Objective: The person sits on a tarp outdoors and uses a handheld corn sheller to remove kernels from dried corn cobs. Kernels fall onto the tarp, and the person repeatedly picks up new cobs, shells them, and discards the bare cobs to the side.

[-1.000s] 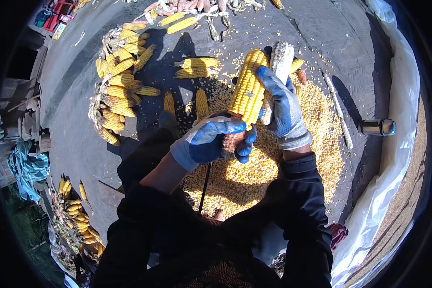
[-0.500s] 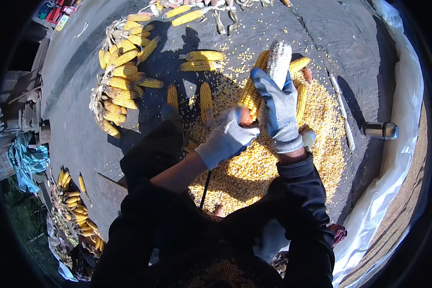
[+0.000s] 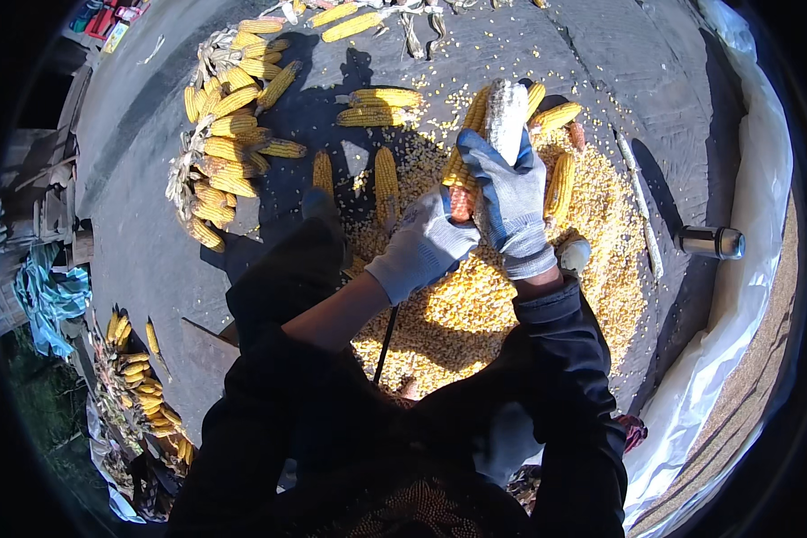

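Note:
My right hand [image 3: 509, 208], in a grey and blue glove, grips a corn cob [image 3: 504, 115] held upright; its upper part is bare and white, and yellow kernels remain on its left side. My left hand [image 3: 426, 244], in a similar glove, is closed around the cob's lower end, where a reddish patch [image 3: 462, 204] shows between the two gloves. Both hands are above a heap of loose yellow kernels [image 3: 475, 309] on the dark ground sheet [image 3: 601, 63].
Whole yellow cobs lie beyond the heap [image 3: 377, 106], and a larger row of cobs [image 3: 224, 134] curves at the upper left. A metal flask [image 3: 710, 241] lies at the right beside a white plastic sheet [image 3: 744, 296]. More cobs [image 3: 139, 386] are piled at the lower left.
The cob has turned in my hands: the bare white side now faces up, where mostly yellow kernels showed a second ago. My left hand has moved up against the right glove.

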`<state>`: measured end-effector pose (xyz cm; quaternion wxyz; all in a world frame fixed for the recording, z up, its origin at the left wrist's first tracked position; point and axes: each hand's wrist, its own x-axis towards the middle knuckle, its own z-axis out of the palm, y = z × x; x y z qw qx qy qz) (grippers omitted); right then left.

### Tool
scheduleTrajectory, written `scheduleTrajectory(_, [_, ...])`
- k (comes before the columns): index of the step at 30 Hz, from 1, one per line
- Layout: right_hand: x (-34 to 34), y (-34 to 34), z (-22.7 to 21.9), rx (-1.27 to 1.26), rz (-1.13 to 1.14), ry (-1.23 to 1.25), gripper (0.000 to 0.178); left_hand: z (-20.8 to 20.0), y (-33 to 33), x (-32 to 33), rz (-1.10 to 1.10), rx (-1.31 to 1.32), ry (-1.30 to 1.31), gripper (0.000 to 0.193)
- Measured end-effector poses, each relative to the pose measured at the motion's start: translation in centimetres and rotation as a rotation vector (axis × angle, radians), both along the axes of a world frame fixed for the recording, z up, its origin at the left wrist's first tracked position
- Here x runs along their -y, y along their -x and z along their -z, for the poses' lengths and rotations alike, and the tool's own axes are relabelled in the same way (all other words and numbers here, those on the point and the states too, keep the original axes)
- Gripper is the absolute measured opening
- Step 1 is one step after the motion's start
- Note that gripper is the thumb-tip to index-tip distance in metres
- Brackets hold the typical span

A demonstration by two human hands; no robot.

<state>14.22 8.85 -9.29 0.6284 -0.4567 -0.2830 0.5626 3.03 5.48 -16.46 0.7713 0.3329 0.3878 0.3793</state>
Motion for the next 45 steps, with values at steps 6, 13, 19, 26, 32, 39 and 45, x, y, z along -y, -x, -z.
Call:
scheduleTrajectory(6, [-0.9,-3.2,0.7,-0.116,-0.061,0.09,0.03,-7.8,0.3,-2.8,0.204,-0.417,0.201,0.02])
scheduleTrajectory(13, [-0.1,1.3,0.0,0.02,-0.009,0.057,0.04,5.6,-0.7,-0.6,-0.236,-0.006,-0.11,0.018])
scheduleTrajectory(19, [-1.7,-2.9,0.6,-0.08,0.075,0.047,0.033,-7.9,0.6,-2.1,0.179,-0.364,-0.017,0.023])
scheduleTrajectory(26, [-1.3,-4.3,0.2,-0.063,-0.115,0.159,0.041,-6.5,1.8,-1.7,0.338,-0.545,-0.13,0.026])
scheduleTrajectory(32, [-1.6,-4.9,0.8,-0.227,-0.065,0.049,0.037,-5.9,1.3,-0.4,0.157,-0.745,-0.715,0.042])
scheduleTrajectory(39, [-0.6,-3.0,-0.5,-0.172,-0.028,-0.017,0.034,-3.7,-0.1,-0.9,0.025,-0.566,-0.409,0.048])
scheduleTrajectory(45, [-0.4,-1.7,-0.7,-0.083,0.058,-0.064,0.025,-5.9,-0.9,-0.9,0.038,-0.138,-0.035,0.032])
